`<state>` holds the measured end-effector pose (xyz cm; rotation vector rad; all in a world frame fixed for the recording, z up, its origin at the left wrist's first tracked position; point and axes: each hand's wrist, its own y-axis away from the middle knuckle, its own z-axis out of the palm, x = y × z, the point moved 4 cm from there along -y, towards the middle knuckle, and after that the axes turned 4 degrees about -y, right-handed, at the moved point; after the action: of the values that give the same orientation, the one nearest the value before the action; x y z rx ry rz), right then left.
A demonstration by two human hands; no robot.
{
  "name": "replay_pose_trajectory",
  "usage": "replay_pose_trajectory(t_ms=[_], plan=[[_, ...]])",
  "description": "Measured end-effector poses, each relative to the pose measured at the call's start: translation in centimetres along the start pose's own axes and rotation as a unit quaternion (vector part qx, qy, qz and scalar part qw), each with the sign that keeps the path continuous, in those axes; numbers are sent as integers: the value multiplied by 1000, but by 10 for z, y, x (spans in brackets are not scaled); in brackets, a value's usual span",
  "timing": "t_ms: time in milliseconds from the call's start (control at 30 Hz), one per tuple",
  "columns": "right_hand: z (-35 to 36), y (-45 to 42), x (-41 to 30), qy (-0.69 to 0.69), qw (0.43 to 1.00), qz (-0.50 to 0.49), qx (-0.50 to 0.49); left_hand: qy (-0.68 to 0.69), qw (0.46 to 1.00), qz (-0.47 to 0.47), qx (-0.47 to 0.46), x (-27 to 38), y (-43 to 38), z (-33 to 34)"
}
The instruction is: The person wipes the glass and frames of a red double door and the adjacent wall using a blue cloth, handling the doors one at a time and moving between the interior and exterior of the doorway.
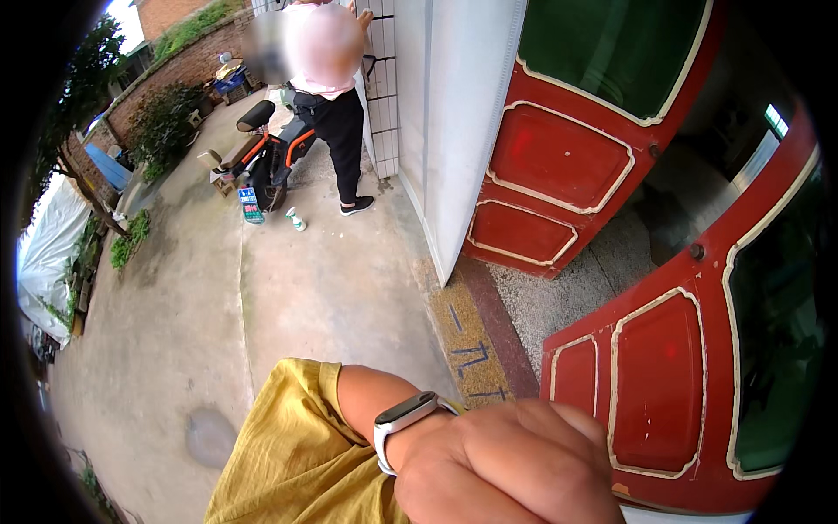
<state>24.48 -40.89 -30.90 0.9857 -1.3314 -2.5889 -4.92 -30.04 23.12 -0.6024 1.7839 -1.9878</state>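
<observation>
My left hand (510,458), with a grey and white fitness band (409,409) on its wrist, reaches in from a yellow sleeve (294,445) at the bottom of the view. Its back faces the camera. The fingers bend down out of sight, so whether they hold anything is hidden. Just behind the hand stands the nearer red door leaf (661,386), with cream trim and dark green glass; contact cannot be told. My right hand is out of view. Beyond the doorway's pale panel (452,131), a person (327,118) in a pink top and black trousers stands with a hand raised near the tiled wall.
The farther red door leaf (556,157) stands at an angle. A marked threshold (468,340) crosses the doorway. An electric scooter (265,157) and a spray bottle (296,219) are on the concrete yard. Shrubs (163,124), a brick wall (216,46) and white sheeting (49,262) lie left.
</observation>
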Motion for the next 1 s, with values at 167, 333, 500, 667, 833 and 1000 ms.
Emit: replay_pose_trajectory(t_ms=[167,333,500,667,833,1000], plan=[[21,-19,-7,-1,1000,6,-5,-52,999,-3,-7,-16,8,-33],[38,-51,-23,-13,1000,14,-4,-96,995,-1,-11,-51,10,-67],[65,-107,-56,-39,999,16,-16,-179,983,-27,-34,-106,2,-94],[107,-174,-110,-76,995,-11,-56,-209,956,-193,-77,-187,5,-116],[181,-228,-216,-120,977,-84,-155,-281,906,-305,-80,-272,16,-147],[288,-167,-368,-71,969,-220,-90,-336,841,-424,33,-329,54,-207]])
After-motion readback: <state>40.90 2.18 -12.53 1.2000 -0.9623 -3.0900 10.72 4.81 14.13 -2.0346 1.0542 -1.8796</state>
